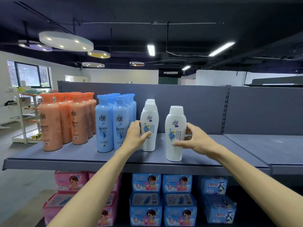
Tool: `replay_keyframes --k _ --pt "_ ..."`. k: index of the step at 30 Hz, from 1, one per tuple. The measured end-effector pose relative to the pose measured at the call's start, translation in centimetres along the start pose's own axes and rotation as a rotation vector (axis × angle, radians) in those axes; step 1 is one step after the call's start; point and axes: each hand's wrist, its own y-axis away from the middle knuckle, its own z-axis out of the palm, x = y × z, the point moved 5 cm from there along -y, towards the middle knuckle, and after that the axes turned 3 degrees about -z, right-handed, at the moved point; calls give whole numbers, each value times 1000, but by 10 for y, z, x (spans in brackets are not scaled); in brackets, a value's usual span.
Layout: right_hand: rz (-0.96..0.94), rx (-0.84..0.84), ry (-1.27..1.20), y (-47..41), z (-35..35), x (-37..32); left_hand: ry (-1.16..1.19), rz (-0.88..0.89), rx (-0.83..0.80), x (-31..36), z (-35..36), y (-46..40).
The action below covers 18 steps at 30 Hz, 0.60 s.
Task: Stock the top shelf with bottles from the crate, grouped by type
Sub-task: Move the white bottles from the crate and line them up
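Two hands' fingers each curl round a white bottle [175,133] (label reads "REFRESHING") on the top shelf [82,157].

left arm [91,182]: bare from the bottom edge of the view up to the wrist, no sleeve showing
right arm [242,167]: bare as well, no sleeve showing
left hand [133,136]: no glove, no ring to be seen
right hand [196,138]: no glove, no watch or band at the wrist
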Motion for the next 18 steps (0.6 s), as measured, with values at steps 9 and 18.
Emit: replay_keyframes --k 9,18 --pt "19 22 90 2 11 16 -13 -37 40 0 4 4" --pt "2 27 107 -8 13 24 -93 -96 217 19 12 47"
